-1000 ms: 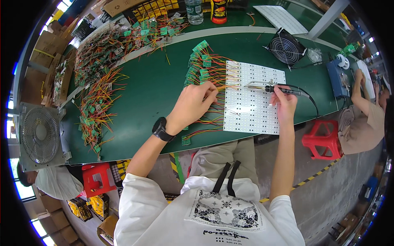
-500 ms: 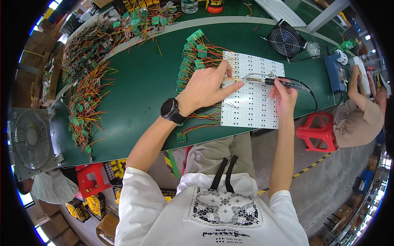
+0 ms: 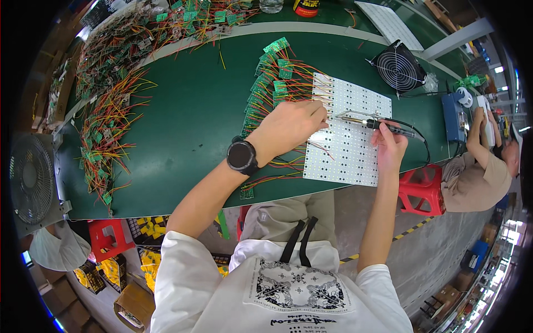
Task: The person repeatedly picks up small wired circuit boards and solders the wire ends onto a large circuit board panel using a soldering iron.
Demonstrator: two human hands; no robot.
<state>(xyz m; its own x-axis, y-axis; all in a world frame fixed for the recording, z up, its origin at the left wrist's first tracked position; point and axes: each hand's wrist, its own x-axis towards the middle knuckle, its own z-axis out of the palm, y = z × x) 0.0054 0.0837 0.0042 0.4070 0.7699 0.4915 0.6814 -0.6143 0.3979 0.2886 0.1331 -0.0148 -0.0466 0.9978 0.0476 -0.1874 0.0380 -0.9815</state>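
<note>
My right hand point(image 3: 391, 145) grips a soldering iron point(image 3: 395, 129) with a dark handle, a thin metal tube beside its shaft and a cable at its back. Its tip points left, above a white LED panel point(image 3: 347, 161) dotted with small pads. At the panel's left edge my left hand point(image 3: 290, 129) is closed, fingertips together; what they pinch is hidden. Red and yellow wires point(image 3: 302, 71) run to the panel's left edge from a row of small green circuit boards point(image 3: 261, 86). A few of the wires and boards are covered by my left hand.
Heaps of wired green boards point(image 3: 108, 119) lie on the left of the green table point(image 3: 189, 150). A black fan point(image 3: 398, 69), a blue soldering station point(image 3: 454, 117) and a red stool point(image 3: 425, 188) are at right, near a seated person point(image 3: 477, 180).
My left thumb and forefinger, spread over the panel before, have drawn together at its left edge. The soldering iron remains in my right hand over the panel. The whole view has shifted.
</note>
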